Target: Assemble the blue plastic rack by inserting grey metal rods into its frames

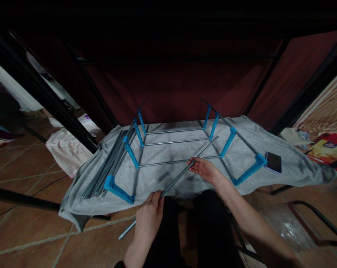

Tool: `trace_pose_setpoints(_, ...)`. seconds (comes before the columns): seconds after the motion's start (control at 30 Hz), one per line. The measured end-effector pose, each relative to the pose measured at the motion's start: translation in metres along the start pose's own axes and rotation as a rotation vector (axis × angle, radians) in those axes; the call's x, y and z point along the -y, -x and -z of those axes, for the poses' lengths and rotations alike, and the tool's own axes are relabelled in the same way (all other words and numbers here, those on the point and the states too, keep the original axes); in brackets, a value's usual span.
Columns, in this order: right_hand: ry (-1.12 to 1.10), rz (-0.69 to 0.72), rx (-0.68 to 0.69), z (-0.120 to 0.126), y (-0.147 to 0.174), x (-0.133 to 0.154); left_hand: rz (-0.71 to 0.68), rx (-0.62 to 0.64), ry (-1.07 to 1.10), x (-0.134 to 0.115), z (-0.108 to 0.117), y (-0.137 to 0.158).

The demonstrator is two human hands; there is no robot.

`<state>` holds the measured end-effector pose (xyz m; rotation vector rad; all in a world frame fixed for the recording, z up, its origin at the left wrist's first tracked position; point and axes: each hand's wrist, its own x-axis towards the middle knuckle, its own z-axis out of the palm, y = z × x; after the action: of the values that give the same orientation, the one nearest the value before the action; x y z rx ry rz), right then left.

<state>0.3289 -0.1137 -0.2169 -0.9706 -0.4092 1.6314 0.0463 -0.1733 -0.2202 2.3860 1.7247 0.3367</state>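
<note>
A grey metal tube slants across the front of a half-built rack of rods and blue plastic connectors. My left hand is wrapped round the tube's lower part, above my lap. Farther up, my right hand holds the same tube between thumb and fingers. The tube's upper end passes above the rack's front cross rod. Blue connectors stand along both sides of the rack, with thin cross rods joining the sides. The nearest connectors, at left and right, have no cross rod between them.
A grey cloth covers the low surface under the rack. Several loose tubes lie in a bundle at the left. A phone lies at the right. Dark red panels stand behind, with dark metal legs at the sides.
</note>
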Motion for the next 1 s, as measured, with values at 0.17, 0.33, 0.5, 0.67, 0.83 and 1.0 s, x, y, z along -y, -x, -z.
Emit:
trace_pose_setpoints(0.17, 0.018, -0.013, -0.01, 0.0, 0.012, -0.008, -0.02, 0.012, 0.019, 0.007, -0.007, 0.017)
trace_pose_setpoints(0.33, 0.027, -0.042, -0.013, -0.003, 0.015, -0.014, -0.017, 0.043, 0.021, 0.014, -0.008, 0.027)
trace_pose_setpoints(0.5, 0.019, -0.065, 0.02, -0.007, 0.007, -0.019, 0.003, 0.056, 0.011, 0.021, -0.002, 0.029)
trace_pose_setpoints(0.67, 0.025, -0.065, 0.014, -0.011, 0.003, -0.021, -0.021, 0.018, 0.042, 0.028, -0.002, 0.027)
trace_pose_setpoints(0.83, 0.016, -0.056, 0.003, -0.007, 0.009, -0.018, 0.021, 0.065, 0.134, 0.024, -0.003, 0.025)
trace_pose_setpoints(1.0, 0.004, -0.045, -0.007, 0.005, 0.017, -0.014, 0.014, 0.101, 0.222, 0.01, 0.0, 0.022)
